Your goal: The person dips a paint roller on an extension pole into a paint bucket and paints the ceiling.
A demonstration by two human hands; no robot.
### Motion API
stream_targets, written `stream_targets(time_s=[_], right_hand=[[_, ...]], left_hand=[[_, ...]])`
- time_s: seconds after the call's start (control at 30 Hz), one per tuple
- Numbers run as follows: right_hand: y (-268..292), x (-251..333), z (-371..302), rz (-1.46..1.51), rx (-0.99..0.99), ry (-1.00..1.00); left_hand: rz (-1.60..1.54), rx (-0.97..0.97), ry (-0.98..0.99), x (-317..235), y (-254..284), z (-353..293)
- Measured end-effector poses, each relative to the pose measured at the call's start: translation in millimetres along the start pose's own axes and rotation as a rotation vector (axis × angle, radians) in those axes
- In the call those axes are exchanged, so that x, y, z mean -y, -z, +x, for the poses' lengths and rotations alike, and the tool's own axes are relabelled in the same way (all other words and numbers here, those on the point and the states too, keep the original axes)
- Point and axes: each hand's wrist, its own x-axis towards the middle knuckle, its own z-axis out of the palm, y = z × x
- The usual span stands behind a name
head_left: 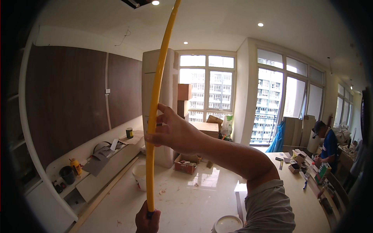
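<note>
A long, glossy yellow strip (156, 93) rises from the lower middle to beyond the top edge. Whether it is a pole or a measuring blade I cannot tell. My left hand (147, 219) is closed round its lower end, where a small black piece shows. Higher up, my right hand (171, 130) reaches across from the right in a grey sleeve (270, 209). Its fingers are closed about the strip's edge. A small dark item shows between those fingers, too small to name.
A white bucket (139, 178) and a red box (185, 164) stand on the floor. A lidded tub (228, 224) is at the bottom. To the right, a person in blue (329, 145) stands by a long table (287, 186). A ledge (105, 171) bears tools along the left wall.
</note>
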Motion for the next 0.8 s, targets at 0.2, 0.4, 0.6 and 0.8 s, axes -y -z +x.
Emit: stream_targets(time_s=[0.2, 0.4, 0.6, 0.8], right_hand=[[17.3, -2.3, 20.6, 0.001, -0.057, 0.001], [55.7, -23.0, 66.2, 0.031, -0.145, 0.003], [101.8, -52.7, 116.8, 0.091, -0.243, 0.030], [146.4, -85.2, 163.7, 0.173, -0.355, 0.048]], left_hand=[[-0.076, 0.056, -0.032, -17.1, 0.4, 30.9], [-0.178, 0.078, -0.053, -38.9, -11.7, 78.7], [-0.273, 0.112, -0.041, -37.8, -39.4, 151.9], [-0.299, 0.089, -0.032, -36.0, -73.5, 219.6]])
